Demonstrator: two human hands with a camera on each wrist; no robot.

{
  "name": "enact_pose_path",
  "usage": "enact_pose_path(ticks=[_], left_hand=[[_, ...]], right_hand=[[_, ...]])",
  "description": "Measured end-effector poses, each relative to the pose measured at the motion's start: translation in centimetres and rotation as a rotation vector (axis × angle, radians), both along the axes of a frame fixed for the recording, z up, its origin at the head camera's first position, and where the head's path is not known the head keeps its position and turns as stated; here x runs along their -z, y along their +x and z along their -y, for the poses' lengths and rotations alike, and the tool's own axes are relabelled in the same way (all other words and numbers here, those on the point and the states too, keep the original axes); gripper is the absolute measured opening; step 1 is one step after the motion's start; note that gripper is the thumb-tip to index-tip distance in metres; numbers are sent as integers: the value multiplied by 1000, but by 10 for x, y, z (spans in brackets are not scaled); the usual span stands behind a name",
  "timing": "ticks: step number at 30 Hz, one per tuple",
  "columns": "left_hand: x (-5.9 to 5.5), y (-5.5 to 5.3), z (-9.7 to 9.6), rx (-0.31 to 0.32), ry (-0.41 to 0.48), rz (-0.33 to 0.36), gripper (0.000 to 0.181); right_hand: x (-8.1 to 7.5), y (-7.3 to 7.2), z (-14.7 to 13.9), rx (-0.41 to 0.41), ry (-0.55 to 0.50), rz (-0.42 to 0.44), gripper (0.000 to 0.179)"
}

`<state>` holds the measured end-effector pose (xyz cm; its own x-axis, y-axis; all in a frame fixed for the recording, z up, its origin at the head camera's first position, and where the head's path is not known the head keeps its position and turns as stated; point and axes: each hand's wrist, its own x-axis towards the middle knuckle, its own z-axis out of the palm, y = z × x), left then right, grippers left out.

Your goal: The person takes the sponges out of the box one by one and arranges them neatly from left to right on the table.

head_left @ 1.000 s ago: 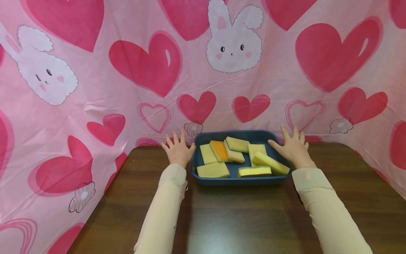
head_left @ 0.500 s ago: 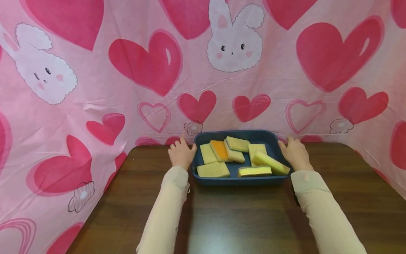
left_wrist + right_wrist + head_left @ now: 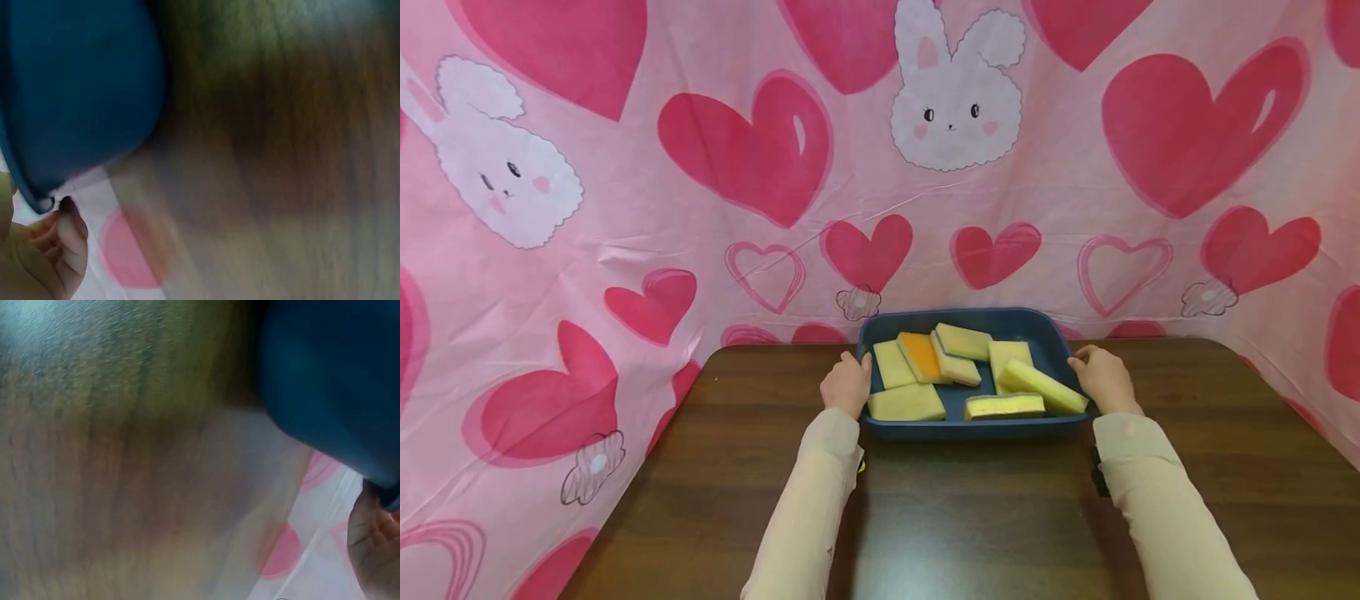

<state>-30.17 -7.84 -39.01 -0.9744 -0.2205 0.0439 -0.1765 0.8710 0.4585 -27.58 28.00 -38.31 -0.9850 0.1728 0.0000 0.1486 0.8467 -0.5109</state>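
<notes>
A dark blue tray [image 3: 973, 431] holds several yellow sponges [image 3: 906, 402], one of them with an orange face. At the tray's left end my left hand [image 3: 847, 385] grips the rim. The left wrist view shows the fingers of that hand [image 3: 47, 256] curled under the rim of the tray [image 3: 81, 81]. My right hand [image 3: 1105, 382] grips the opposite end. In the right wrist view this hand [image 3: 378, 544] has its fingers curled below the tray's rim [image 3: 390, 494], and part of it is cut off by the frame edge.
The tray is over the far part of a dark brown wooden table [image 3: 977, 517]. Right behind the table hangs a pink cloth [image 3: 955, 200] printed with hearts and rabbits.
Both hands had spread fingers beside the tray a second ago. They have moved down and closed around the rim at its two ends. The tray has barely shifted.
</notes>
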Motion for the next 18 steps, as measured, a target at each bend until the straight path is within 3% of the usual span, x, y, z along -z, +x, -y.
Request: enact_pose_path(ticks=[10, 12, 13, 18], left_hand=[[16, -3, 0, -39, 135, 39, 47], [19, -5, 1, -42, 135, 49, 39], [30, -13, 3, -43, 107, 23, 35], [28, -11, 5, -14, 94, 61, 33]], right_hand=[[6, -5, -10, -121, 8, 24, 34], [7, -4, -11, -139, 2, 28, 29], [8, -4, -12, -147, -3, 35, 26], [12, -2, -15, -154, -57, 111, 24]])
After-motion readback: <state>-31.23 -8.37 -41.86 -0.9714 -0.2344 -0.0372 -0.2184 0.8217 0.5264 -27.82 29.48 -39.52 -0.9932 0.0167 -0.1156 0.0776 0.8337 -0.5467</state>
